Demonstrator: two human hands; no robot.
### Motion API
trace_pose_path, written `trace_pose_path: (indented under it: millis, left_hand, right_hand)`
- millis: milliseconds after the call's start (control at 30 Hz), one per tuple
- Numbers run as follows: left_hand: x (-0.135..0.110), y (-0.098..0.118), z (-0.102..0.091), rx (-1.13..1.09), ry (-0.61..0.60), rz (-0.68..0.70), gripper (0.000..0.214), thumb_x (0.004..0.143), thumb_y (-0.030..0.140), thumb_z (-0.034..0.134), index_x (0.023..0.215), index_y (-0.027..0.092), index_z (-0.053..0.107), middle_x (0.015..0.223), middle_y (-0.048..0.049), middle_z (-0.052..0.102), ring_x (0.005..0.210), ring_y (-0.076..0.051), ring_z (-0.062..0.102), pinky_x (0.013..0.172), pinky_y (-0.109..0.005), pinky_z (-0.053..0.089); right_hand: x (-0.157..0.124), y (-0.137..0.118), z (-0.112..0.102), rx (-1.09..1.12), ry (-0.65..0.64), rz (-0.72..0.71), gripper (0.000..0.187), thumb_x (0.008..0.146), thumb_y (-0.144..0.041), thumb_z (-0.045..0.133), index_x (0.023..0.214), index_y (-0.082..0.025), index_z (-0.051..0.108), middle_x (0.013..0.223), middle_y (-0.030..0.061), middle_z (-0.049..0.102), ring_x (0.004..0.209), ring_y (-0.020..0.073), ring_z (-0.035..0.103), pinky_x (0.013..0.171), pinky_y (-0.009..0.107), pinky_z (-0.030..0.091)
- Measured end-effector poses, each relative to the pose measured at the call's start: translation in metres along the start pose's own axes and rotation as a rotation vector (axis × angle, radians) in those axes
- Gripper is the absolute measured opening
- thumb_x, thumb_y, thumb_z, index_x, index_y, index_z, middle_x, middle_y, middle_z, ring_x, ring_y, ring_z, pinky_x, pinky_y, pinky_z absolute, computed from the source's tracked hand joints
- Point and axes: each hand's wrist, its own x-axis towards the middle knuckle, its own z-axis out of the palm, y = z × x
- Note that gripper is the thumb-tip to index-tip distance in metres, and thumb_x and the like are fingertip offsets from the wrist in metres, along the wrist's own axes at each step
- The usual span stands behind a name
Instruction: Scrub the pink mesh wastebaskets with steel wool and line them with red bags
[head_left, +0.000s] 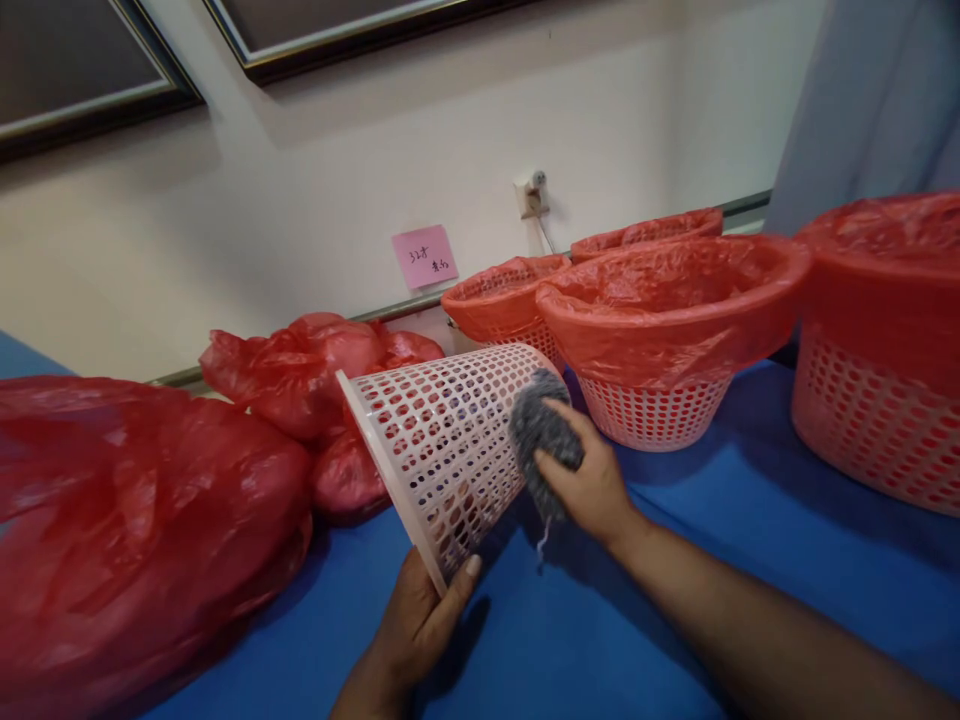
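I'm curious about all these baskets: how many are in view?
5: a white basket in the left hand; four red-lined ones: one below the socket, one beside it, one behind, one far right. More may be hidden.

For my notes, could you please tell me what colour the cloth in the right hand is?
The cloth is mottled dark grey, seen best in the head view.

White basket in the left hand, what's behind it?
Behind the white basket are red plastic bags and a red-lined basket. The white basket's wall covers parts of both, so those can't be fully seen.
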Motion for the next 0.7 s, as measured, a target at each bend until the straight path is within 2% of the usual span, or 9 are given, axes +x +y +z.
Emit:
trace_pose_path:
  millis: [67, 133, 200, 333, 400, 467, 567, 633, 700]
  left_hand:
    - [0.002, 0.0, 0.0, 0.096, -0.041, 0.047, 0.054, 0.102, 0.035, 0.059, 0.155, 0.028, 0.054, 0.151, -0.0124, 0.064, 0.146, -0.036, 0.053, 0.126, -0.06, 0.037]
    - [0.004, 0.001, 0.0, 0.188, -0.092, 0.103, 0.056, 0.1, 0.03, 0.06, 0.155, 0.028, 0.053, 0.155, -0.0127, 0.061, 0.148, -0.037, 0.05, 0.126, -0.061, 0.036]
    - [0.007, 0.002, 0.0, 0.244, -0.134, 0.141, 0.056, 0.099, 0.027, 0.059, 0.155, 0.027, 0.053, 0.157, -0.0128, 0.058, 0.149, -0.037, 0.049, 0.126, -0.059, 0.036]
    - [0.008, 0.006, 0.002, 0.27, -0.22, 0.157, 0.045, 0.097, 0.025, 0.057, 0.141, 0.028, 0.067, 0.143, -0.0081, 0.07, 0.129, -0.033, 0.067, 0.117, -0.048, 0.05]
    - [0.008, 0.007, 0.003, 0.282, -0.264, 0.142, 0.042, 0.097, 0.024, 0.055, 0.135, 0.028, 0.07, 0.138, -0.006, 0.073, 0.122, -0.031, 0.07, 0.112, -0.043, 0.055]
    - [0.008, 0.007, 0.004, 0.295, -0.258, 0.127, 0.047, 0.098, 0.024, 0.054, 0.143, 0.028, 0.065, 0.144, -0.0075, 0.069, 0.13, -0.032, 0.066, 0.116, -0.047, 0.051]
    - [0.01, 0.006, 0.005, 0.283, -0.228, 0.122, 0.059, 0.098, 0.024, 0.057, 0.157, 0.029, 0.051, 0.157, -0.0106, 0.059, 0.145, -0.035, 0.054, 0.124, -0.057, 0.04]
    - [0.012, 0.006, 0.005, 0.268, -0.248, 0.112, 0.063, 0.097, 0.023, 0.06, 0.159, 0.029, 0.049, 0.16, -0.0116, 0.055, 0.147, -0.035, 0.052, 0.126, -0.059, 0.037]
    - [0.013, 0.006, 0.004, 0.245, -0.275, 0.088, 0.066, 0.094, 0.022, 0.065, 0.158, 0.028, 0.051, 0.161, -0.0129, 0.054, 0.148, -0.036, 0.05, 0.127, -0.06, 0.034]
  right_hand:
    - [0.012, 0.011, -0.001, 0.034, 0.119, 0.184, 0.057, 0.083, -0.032, 0.067, 0.138, -0.019, 0.062, 0.133, 0.0141, 0.068, 0.124, 0.0316, 0.065, 0.116, 0.057, 0.048]
    - [0.014, 0.012, -0.002, 0.028, 0.11, 0.199, 0.059, 0.083, -0.033, 0.068, 0.14, -0.018, 0.061, 0.133, 0.0149, 0.068, 0.124, 0.0321, 0.065, 0.116, 0.058, 0.048]
    - [0.004, 0.0, -0.001, -0.015, 0.001, 0.037, 0.061, 0.084, -0.028, 0.068, 0.143, -0.021, 0.059, 0.135, 0.0133, 0.066, 0.128, 0.0301, 0.063, 0.117, 0.054, 0.048]
    - [-0.026, -0.033, -0.002, 0.043, -0.398, -0.494, 0.072, 0.083, -0.022, 0.07, 0.152, -0.027, 0.052, 0.14, 0.0116, 0.059, 0.126, 0.0265, 0.063, 0.105, 0.041, 0.058]
    - [-0.03, -0.039, -0.004, 0.089, -0.479, -0.572, 0.072, 0.082, -0.022, 0.07, 0.151, -0.027, 0.054, 0.141, 0.0113, 0.059, 0.124, 0.0262, 0.064, 0.101, 0.039, 0.06]
    - [-0.023, -0.03, -0.004, 0.064, -0.399, -0.424, 0.066, 0.082, -0.021, 0.069, 0.146, -0.028, 0.059, 0.139, 0.0099, 0.062, 0.126, 0.0263, 0.064, 0.106, 0.042, 0.057]
    - [0.003, 0.001, -0.004, -0.009, -0.088, 0.008, 0.058, 0.081, -0.024, 0.068, 0.139, -0.024, 0.064, 0.135, 0.0103, 0.067, 0.127, 0.0289, 0.064, 0.115, 0.052, 0.049]
    - [0.017, 0.019, -0.004, 0.002, 0.066, 0.248, 0.058, 0.08, -0.03, 0.068, 0.137, -0.019, 0.064, 0.13, 0.013, 0.071, 0.121, 0.0311, 0.068, 0.114, 0.057, 0.05]
    - [0.022, 0.026, -0.003, 0.02, 0.114, 0.317, 0.06, 0.08, -0.033, 0.067, 0.137, -0.017, 0.062, 0.127, 0.0141, 0.071, 0.117, 0.0315, 0.069, 0.112, 0.058, 0.051]
